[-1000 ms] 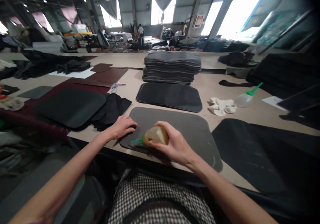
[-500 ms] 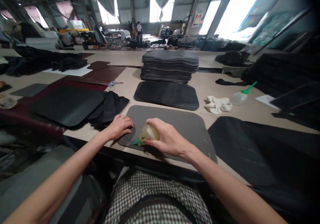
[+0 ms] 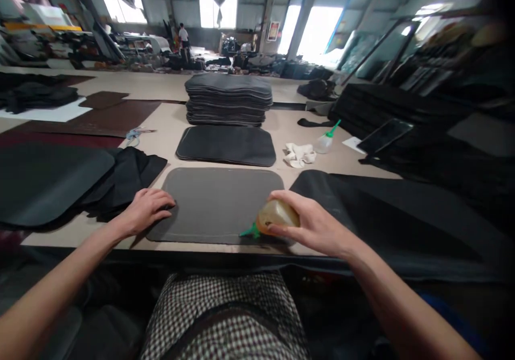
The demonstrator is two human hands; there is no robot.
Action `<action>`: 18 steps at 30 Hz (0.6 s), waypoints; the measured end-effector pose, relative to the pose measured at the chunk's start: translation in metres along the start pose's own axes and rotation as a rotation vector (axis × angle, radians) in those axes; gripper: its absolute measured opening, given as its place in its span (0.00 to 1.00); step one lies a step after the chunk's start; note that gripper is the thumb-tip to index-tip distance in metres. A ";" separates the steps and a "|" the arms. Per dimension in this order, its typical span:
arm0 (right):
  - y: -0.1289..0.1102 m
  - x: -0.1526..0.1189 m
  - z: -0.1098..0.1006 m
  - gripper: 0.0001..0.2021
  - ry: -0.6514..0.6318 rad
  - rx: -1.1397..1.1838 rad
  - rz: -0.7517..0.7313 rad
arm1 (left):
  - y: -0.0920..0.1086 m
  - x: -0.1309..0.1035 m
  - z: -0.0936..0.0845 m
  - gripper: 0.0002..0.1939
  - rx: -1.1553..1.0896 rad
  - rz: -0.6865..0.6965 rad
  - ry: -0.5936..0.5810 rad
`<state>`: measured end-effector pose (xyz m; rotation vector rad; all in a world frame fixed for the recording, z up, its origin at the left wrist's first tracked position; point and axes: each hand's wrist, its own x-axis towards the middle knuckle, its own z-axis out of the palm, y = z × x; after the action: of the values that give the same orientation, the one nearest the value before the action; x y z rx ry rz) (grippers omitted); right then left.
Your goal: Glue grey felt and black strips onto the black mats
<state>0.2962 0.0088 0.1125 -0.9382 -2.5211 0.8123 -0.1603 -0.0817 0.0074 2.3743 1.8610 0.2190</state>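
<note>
The right hand (image 3: 311, 223) has its grip clamped around a yellowish bottle (image 3: 281, 215), thumb on the near side. The bottle is tilted over the near right corner of a grey sheet (image 3: 217, 199) on the counter (image 3: 164, 114), its green nozzle (image 3: 251, 231) pointing left along the near edge. The left hand (image 3: 149, 207) rests at the sheet's left edge, its grip loose, thumb and fingers apart.

Wears checked cloth (image 3: 225, 289), tiny dark and white squares. Dark curved band (image 3: 227, 308) across checked cloth. Left hand (image 3: 147, 210), right hand (image 3: 311, 225) bare. Bare forearms (image 3: 76, 274) either side of checked cloth.
</note>
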 end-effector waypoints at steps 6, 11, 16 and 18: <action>0.033 -0.049 -0.034 0.26 0.050 0.043 0.219 | -0.019 -0.002 0.017 0.20 -0.031 -0.023 0.024; 0.063 -0.082 -0.054 0.26 0.114 0.069 0.347 | -0.032 -0.002 0.026 0.22 -0.084 -0.023 0.048; 0.083 -0.100 -0.068 0.27 0.221 0.152 0.452 | -0.024 -0.001 0.021 0.22 -0.106 -0.060 0.118; 0.093 -0.102 -0.068 0.25 0.315 0.190 0.470 | -0.011 -0.005 0.009 0.21 -0.126 -0.105 0.145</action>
<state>0.4492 0.0246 0.0980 -1.4859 -1.9428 0.9274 -0.1705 -0.0836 -0.0035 2.2249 1.9634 0.4949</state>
